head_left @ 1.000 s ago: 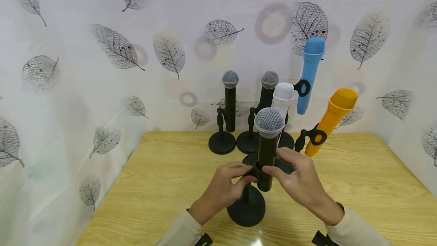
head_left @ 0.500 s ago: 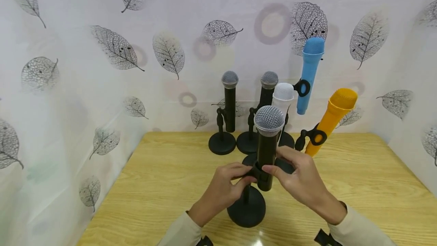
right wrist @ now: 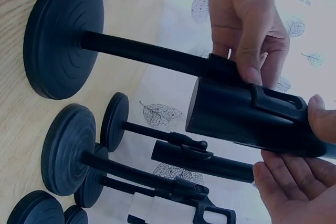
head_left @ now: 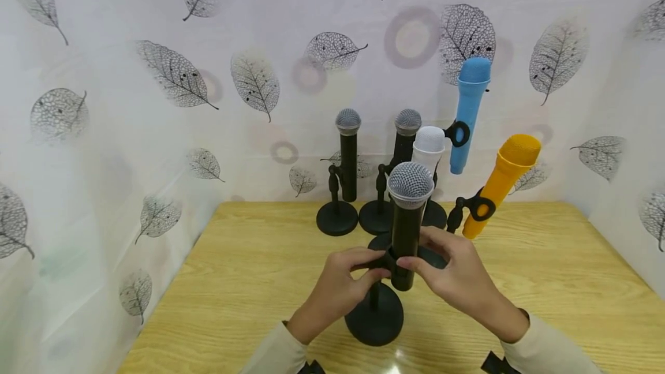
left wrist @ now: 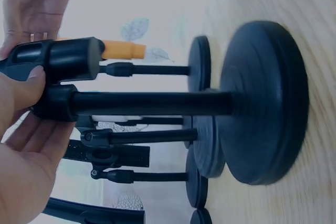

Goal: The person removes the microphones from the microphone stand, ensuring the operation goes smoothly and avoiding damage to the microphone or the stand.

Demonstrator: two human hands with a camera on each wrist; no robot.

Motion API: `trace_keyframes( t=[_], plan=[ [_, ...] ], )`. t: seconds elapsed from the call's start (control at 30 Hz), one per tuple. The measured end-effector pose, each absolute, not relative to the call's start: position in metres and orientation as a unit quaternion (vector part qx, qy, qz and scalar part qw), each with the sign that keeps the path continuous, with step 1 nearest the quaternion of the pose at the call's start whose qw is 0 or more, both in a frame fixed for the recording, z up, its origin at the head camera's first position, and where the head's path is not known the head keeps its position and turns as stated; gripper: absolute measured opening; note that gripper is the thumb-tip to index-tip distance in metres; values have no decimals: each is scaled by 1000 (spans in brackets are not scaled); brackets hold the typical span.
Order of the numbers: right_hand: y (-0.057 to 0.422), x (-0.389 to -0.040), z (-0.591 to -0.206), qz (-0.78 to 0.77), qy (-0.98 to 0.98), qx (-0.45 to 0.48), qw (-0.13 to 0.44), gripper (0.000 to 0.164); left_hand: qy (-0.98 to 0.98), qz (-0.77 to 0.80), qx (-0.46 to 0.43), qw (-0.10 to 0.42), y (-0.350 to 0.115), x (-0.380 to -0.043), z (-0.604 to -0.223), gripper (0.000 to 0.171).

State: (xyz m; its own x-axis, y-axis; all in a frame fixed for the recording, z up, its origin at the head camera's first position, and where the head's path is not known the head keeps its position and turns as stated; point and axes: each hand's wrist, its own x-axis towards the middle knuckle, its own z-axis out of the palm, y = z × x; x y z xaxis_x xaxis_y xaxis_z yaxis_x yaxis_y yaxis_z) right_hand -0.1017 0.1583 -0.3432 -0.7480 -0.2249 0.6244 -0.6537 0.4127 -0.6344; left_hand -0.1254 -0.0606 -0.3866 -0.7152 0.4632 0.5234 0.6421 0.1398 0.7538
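Observation:
A black microphone with a silver mesh head (head_left: 407, 221) stands nearly upright in the clip of a black desk stand (head_left: 375, 316), in the middle of the head view. From the left, my left hand (head_left: 337, 290) pinches the joint below the clip between thumb and fingers. On the other side, my right hand (head_left: 462, 276) grips the microphone's lower body, thumb in front and fingers behind it. The left wrist view shows the stand's pole (left wrist: 152, 103) and the microphone's blunt lower end (left wrist: 79, 61) beside it. In the right wrist view, the clip (right wrist: 278, 100) wraps the microphone body.
Behind stand two black microphones (head_left: 348, 154) on stands, partly overlapped by a white microphone (head_left: 429, 142). At the right, a blue microphone (head_left: 469, 114) and a yellow microphone (head_left: 501, 183) lean in their clips. The wooden table (head_left: 249, 281) meets a leaf-patterned backdrop (head_left: 260, 149).
Both hands keep their holds, and the stand's base stays put. My right hand and its thumb sit very slightly lower on the microphone. The head view has shifted a little.

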Motion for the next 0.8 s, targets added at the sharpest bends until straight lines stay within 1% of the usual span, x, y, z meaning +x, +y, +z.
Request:
trace_keyframes(
  t=[0.13, 0.37, 0.67, 0.8],
  plan=[
    [155, -103, -342, 458, -807, 273, 254, 38, -763, -499, -391, 127, -61, -127, -387, 29],
    [153, -103, -340, 441, -814, 265, 270, 35, -772, -455, -414, 158, -61, -129, -387, 30],
    [153, -103, -335, 424, -825, 255, 274, 32, -771, -450, -419, 166, -61, -130, -388, 29],
    [152, -103, -332, 426, -827, 249, 268, 31, -772, -451, -419, 161, -62, -130, -389, 29]
  ],
)
